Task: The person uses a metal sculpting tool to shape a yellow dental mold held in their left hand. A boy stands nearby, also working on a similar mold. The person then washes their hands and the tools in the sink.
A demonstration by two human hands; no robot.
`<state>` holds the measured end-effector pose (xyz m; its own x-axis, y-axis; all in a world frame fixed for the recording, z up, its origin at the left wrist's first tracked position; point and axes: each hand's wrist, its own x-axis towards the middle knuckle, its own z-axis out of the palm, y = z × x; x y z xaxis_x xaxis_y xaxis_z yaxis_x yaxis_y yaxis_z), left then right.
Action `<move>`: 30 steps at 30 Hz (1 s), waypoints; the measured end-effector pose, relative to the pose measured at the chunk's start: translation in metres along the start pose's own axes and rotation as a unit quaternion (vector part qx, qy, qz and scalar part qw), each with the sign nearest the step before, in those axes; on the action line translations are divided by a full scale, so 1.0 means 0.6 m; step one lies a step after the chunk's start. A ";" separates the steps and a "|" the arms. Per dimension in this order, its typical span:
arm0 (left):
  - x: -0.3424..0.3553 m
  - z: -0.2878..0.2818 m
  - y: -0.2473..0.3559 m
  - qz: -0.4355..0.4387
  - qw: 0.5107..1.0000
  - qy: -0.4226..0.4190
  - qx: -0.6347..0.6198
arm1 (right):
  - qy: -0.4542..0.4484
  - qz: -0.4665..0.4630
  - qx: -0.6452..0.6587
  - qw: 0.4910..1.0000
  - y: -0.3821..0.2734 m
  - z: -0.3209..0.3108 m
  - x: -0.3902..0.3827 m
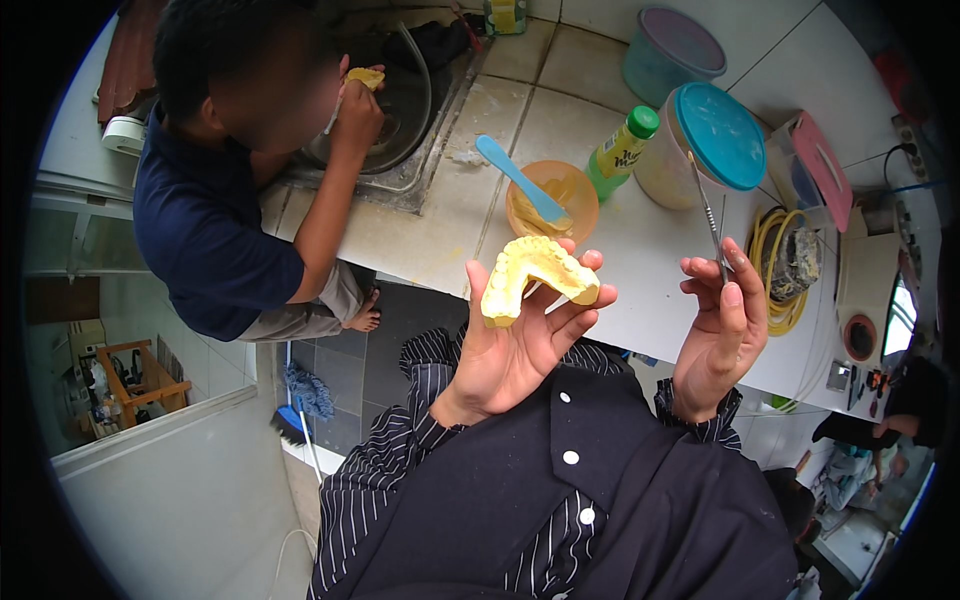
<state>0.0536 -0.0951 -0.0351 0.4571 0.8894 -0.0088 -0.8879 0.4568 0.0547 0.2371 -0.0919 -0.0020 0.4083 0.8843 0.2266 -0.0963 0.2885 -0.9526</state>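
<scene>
A yellow horseshoe-shaped dental cast point(530, 268) rests in my left hand point(515, 355), teeth side up, with my fingers curled beneath and around it. To the right, my right hand point(722, 320) grips a thin metal instrument point(710, 215) between its fingers, pointing upward and not touching the cast. Just beyond the cast on the counter is an orange bowl point(520, 220) with yellowish residue and a light blue spatula point(505, 170).
A co-worker point(210, 230) at the left holds a yellow piece point(365, 78) over a sink point(430, 160). The tiled counter point(410, 245) carries a green bottle point(610, 165), lidded containers point(720, 135) and a yellow hose point(775, 310). A broom point(295, 420) stands lower left.
</scene>
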 end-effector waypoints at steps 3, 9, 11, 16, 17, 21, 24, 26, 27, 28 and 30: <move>0.002 -0.006 0.002 -0.014 1.000 -0.006 -0.026 | -0.028 -0.010 0.001 1.000 0.005 -0.009 -0.002; 0.004 -0.004 0.001 -0.032 0.998 -0.019 -0.051 | -0.020 -0.026 0.014 0.999 0.009 -0.008 -0.005; 0.003 -0.001 0.000 -0.019 1.000 -0.009 -0.009 | -0.008 -0.029 0.012 0.999 0.009 -0.006 -0.005; 0.003 0.017 -0.002 0.014 0.987 0.015 0.157 | -0.035 -0.032 0.042 0.998 0.011 -0.016 -0.006; 0.001 0.022 -0.002 0.020 0.981 0.030 0.190 | -0.033 -0.027 0.042 0.998 0.009 -0.015 -0.005; 0.000 0.026 -0.001 0.017 0.971 0.053 0.233 | -0.033 -0.004 0.049 0.998 -0.004 -0.007 -0.003; 0.000 0.025 0.003 -0.005 0.965 0.069 0.253 | -0.047 0.032 0.072 0.996 -0.007 -0.008 0.000; -0.002 0.023 0.007 -0.027 0.962 0.078 0.262 | -0.065 0.083 0.095 0.990 -0.008 -0.009 0.004; -0.004 0.019 0.009 -0.034 0.960 0.082 0.266 | -0.077 0.120 0.108 0.984 -0.008 -0.009 0.007; -0.007 0.014 0.012 -0.039 0.958 0.087 0.271 | -0.089 0.157 0.121 0.976 -0.008 -0.010 0.009; -0.011 0.002 0.017 -0.049 0.957 0.091 0.270 | -0.096 0.199 0.128 0.967 -0.002 -0.011 0.013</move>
<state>0.0418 -0.0965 -0.0335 0.4766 0.8534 -0.2111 -0.6626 0.5066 0.5517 0.2464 -0.0881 -0.0002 0.1197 0.9887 -0.0900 -0.4424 -0.0281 -0.8964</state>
